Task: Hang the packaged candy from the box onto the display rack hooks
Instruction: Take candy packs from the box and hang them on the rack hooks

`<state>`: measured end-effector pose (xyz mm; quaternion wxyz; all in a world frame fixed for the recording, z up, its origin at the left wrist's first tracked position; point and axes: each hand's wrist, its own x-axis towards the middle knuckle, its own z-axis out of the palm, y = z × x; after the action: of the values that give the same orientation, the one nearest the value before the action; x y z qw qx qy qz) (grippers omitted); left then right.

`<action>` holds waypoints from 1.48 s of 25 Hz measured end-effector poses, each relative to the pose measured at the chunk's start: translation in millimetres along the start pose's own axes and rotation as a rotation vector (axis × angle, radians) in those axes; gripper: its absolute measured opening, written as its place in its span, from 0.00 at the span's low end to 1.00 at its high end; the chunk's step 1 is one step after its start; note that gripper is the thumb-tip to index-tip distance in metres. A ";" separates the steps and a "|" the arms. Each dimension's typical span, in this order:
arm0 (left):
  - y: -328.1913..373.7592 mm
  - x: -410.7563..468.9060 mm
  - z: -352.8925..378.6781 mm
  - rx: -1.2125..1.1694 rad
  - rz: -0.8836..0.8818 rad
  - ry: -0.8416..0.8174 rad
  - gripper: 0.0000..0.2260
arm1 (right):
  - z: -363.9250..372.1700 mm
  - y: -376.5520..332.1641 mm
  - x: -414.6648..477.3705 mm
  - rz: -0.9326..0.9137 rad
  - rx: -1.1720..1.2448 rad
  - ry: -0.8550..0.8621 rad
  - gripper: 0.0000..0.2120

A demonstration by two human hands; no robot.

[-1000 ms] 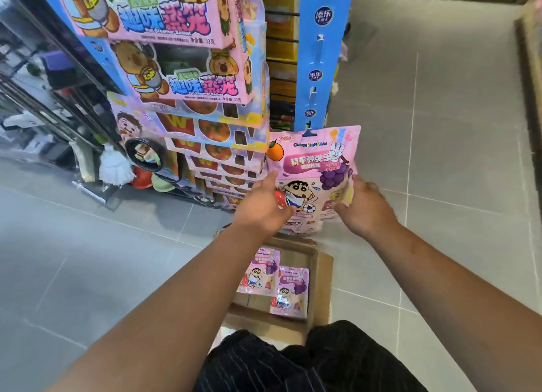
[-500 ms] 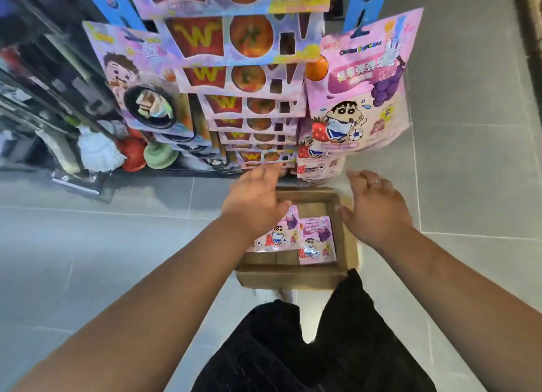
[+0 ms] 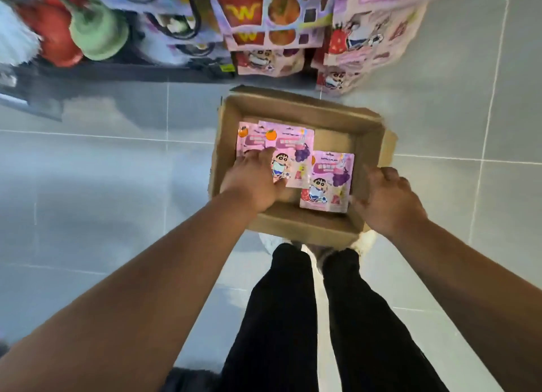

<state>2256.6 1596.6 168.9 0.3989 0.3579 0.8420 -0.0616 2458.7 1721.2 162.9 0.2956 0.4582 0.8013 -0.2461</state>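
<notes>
- Your left hand [image 3: 254, 183] lies flat on the candy packs [image 3: 293, 145] in the box [image 3: 293, 102], fingers close together.
- Your right hand [image 3: 388, 199] is by the box's right wall; its fingers are blurry, cannot tell.

The single head camera is worn above the scene and faces steeply down, close to vertical, at the tiled floor [image 3: 88, 186]. The lens is wide-angle.

- **Centre:** the cardboard box [image 3: 293, 227] lies near the camera.
- **Near edge:** the person's legs [image 3: 281, 303] fill the middle. Both forearms enter here, with the left hand [image 3: 252, 183] and the right hand [image 3: 387, 201] at the box.
- **Far edge:** the display rack [image 3: 264, 19] crosses the frame, blurred.
</notes>
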 end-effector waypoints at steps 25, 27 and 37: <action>-77.3 305.3 249.3 -0.728 -0.375 0.132 0.28 | 328.8 56.4 277.6 0.437 0.520 0.010 0.65; -82.4 297.8 246.5 -0.823 -0.388 0.070 0.15 | 327.4 56.6 269.8 0.441 0.689 0.046 0.65; -59.6 162.2 170.9 -1.068 -0.396 -0.074 0.14 | 195.1 58.8 142.9 0.336 0.912 0.166 0.38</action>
<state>2255.9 1576.0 -73.3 0.5346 -0.0601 0.7928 0.2865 2500.9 1702.5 -81.7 0.0357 0.6819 0.5478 -0.4835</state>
